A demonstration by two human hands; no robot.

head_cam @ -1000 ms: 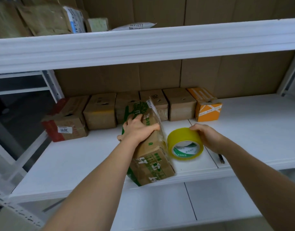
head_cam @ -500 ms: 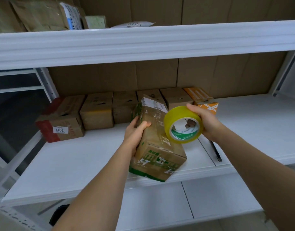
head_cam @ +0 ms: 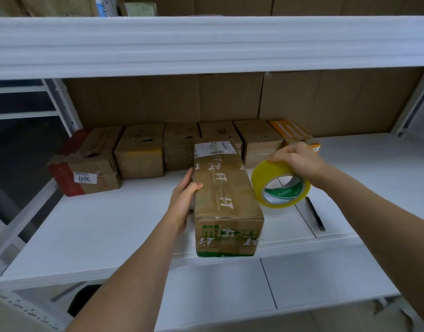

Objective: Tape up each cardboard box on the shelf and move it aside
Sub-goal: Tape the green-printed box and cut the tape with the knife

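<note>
A long brown cardboard box (head_cam: 226, 195) with green print and a white label lies lengthwise on the white shelf (head_cam: 110, 226), its near end at the shelf's front edge. My left hand (head_cam: 183, 202) holds the box's left side, thumb over the top edge. Just right of the box, my right hand (head_cam: 298, 160) grips a yellow tape roll (head_cam: 280, 184) by its upper rim and holds it in the air above the shelf.
Several brown boxes (head_cam: 140, 152) and an orange box (head_cam: 293, 131) stand in a row at the back of the shelf. A box with red tape (head_cam: 86, 168) sits at the left. A dark pen-like tool (head_cam: 315, 213) lies right of the tape. Another shelf (head_cam: 206, 44) hangs overhead.
The long box has turned from tilted on its edge to lying flat and straight on the shelf. My left hand slid to its left side. My right hand lifted the tape roll off the shelf.
</note>
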